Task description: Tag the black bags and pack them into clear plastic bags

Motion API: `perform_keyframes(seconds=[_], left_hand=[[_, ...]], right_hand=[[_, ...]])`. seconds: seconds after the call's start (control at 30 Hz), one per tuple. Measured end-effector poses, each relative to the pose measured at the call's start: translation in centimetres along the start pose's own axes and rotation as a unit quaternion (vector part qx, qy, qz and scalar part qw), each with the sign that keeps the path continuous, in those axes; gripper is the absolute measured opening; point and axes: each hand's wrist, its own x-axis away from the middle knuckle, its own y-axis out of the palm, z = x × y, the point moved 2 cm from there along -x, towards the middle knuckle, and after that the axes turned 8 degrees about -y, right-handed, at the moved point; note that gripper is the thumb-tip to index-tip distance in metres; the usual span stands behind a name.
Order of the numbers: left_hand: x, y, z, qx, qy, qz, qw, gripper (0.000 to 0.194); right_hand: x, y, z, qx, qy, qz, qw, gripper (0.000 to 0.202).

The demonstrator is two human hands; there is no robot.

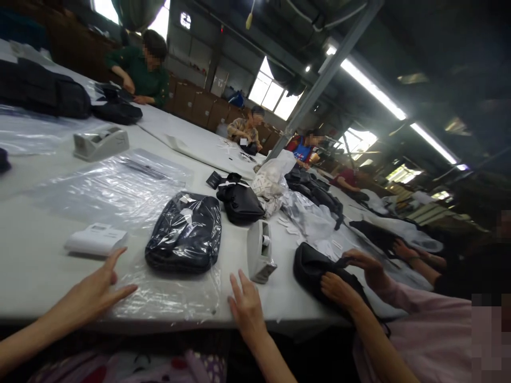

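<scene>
A black bag (184,232) in a clear plastic sleeve lies on the white table in front of me, with the sleeve's loose end (171,298) spread toward the table edge. To its left my left hand (98,284) hovers with thumb and forefinger spread, near a white block-like item (96,239). On the other side, my right hand (246,304) has its fingers apart and holds nothing; whether it touches the table I cannot tell. Just beyond it stands a pale tape dispenser (261,251).
A co-worker at right handles a black bag (331,274). Further back are another black bag (240,202), flat clear plastic sleeves (120,181), a second tape dispenser (101,142) and stacked black bags (43,90). A metal post (323,80) rises behind. Several people sit around the table.
</scene>
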Motion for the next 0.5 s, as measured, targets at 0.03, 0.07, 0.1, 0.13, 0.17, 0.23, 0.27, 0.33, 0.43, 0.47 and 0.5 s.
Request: perform_keyframes(seconds=[0.03, 0.07, 0.1, 0.13, 0.17, 0.23, 0.27, 0.33, 0.43, 0.47, 0.5], left_hand=[[-0.1, 0.1, 1.1, 0.005, 0.010, -0.021, 1.000, 0.090], [-0.1, 0.2, 1.7, 0.012, 0.030, -0.040, 0.999, 0.086], [0.0, 0.3, 1.7, 0.020, 0.052, -0.057, 0.997, 0.080], [0.1, 0.2, 1.0, 0.025, 0.067, -0.066, 0.995, 0.074], [0.1, -0.1, -0.3, 0.025, 0.078, -0.056, 0.995, 0.068], [0.0, -1.3, -3.4, 0.006, 0.118, 0.015, 0.993, 0.057], [-0.2, -2.1, -4.8, -0.017, 0.162, 0.073, 0.984, 0.053], [-0.7, -3.2, -6.2, -0.096, 0.290, 0.128, 0.944, 0.049], [-1.7, -3.7, -4.4, -0.204, 0.447, 0.073, 0.868, 0.057], [-2.0, -3.7, -3.2, -0.219, 0.477, 0.041, 0.850, 0.061], [-2.3, -3.7, -1.8, -0.221, 0.500, 0.012, 0.837, 0.064]], right_hand=[[-1.4, 0.3, 0.2, 0.012, -0.039, -0.004, 0.999, 0.043], [-2.5, 0.6, 0.3, 0.015, -0.081, -0.008, 0.997, 0.040], [-3.1, 0.9, 0.3, 0.012, -0.119, -0.012, 0.993, 0.037], [-3.3, 1.2, 0.3, 0.005, -0.146, -0.016, 0.989, 0.034], [-3.2, 1.4, 0.5, 0.000, -0.160, -0.017, 0.987, 0.032], [-2.3, 1.4, 1.0, 0.003, -0.152, -0.011, 0.988, 0.029], [-1.9, 1.3, 1.4, 0.010, -0.142, -0.005, 0.990, 0.029], [-1.5, 0.9, 2.0, 0.021, -0.145, -0.003, 0.989, 0.031], [-2.5, 0.6, 2.5, 0.003, -0.212, -0.041, 0.976, 0.037], [-3.1, 0.6, 2.6, -0.008, -0.238, -0.054, 0.970, 0.038], [-3.6, 0.7, 2.5, -0.020, -0.260, -0.067, 0.963, 0.038]])
